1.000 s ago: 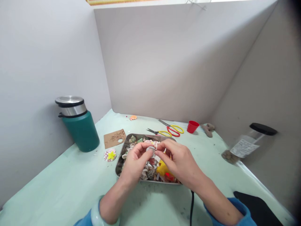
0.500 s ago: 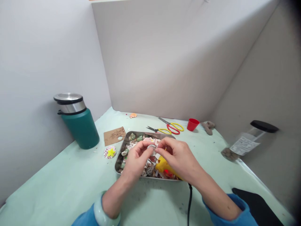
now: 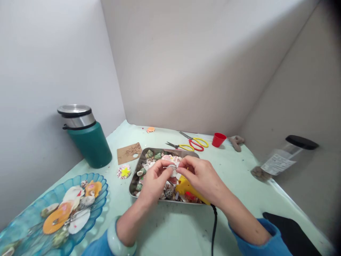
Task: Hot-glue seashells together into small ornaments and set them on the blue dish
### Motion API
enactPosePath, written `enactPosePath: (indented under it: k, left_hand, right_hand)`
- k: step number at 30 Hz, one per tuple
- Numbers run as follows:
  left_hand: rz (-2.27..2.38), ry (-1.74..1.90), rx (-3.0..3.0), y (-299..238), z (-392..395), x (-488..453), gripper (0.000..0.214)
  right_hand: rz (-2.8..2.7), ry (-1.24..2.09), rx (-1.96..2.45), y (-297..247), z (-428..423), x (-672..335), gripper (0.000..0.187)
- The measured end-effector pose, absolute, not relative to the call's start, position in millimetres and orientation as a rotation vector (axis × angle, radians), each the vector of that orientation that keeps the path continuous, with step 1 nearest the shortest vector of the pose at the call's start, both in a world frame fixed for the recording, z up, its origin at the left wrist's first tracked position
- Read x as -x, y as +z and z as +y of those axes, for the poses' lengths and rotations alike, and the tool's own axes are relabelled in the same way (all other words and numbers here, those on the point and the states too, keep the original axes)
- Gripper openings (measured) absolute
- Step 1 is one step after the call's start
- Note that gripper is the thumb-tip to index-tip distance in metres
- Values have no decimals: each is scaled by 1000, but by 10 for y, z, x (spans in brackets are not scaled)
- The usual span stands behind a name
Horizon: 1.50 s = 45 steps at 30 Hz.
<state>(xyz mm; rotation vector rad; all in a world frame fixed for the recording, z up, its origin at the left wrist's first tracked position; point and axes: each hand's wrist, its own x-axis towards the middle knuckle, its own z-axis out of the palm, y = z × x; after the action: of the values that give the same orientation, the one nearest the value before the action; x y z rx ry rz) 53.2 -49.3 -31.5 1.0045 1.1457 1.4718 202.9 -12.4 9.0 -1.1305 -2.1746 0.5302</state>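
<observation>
Above the metal tray (image 3: 132, 185), my left hand (image 3: 156, 179) pinches the left side of a small pale ridged piece (image 3: 172, 166), which looks like a shell. My right hand (image 3: 201, 174) has thumb and forefinger closed at its right end. Both sets of fingertips almost meet and cover part of the piece. Seashells (image 3: 149, 154) of several kinds fill the tray. A yellow glue gun (image 3: 183, 186) lies across the tray's right part under my right hand, its black cord (image 3: 214, 227) running toward me.
A blue scalloped dish (image 3: 102, 204) with shells stands lower left. Nearby are a green bottle (image 3: 90, 145), a brown card (image 3: 128, 154) and a round speckled piece with a yellow star (image 3: 124, 172). Behind the tray lie scissors (image 3: 183, 147) and a red cup (image 3: 218, 140); a jar (image 3: 279, 161) stands right.
The blue dish with shells has come into view at the lower left, where bare table showed before. My hands keep almost the same place and grip on the small piece.
</observation>
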Motion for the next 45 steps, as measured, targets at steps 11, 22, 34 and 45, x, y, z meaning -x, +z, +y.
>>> enactPosePath:
  k: [11,22,34,45]
  left_hand:
    - [1086,1469,-906,-327,-466,-503,19]
    - [1087,1516,-874,-350,-450,-496,20]
    - [1048,1525,-896,-320,-479,-505,25]
    - [1197,1469,-977,-287,-470,-480,32]
  right_hand:
    - [-2152,623,1127,73,-132,-2017,11]
    - [-2210,509,1137,55,-141,-2036,23]
    - [-2230,420,1131,-20,-205,-1914,17]
    - [-2328,201,1176,-67,-178,-1919,17]
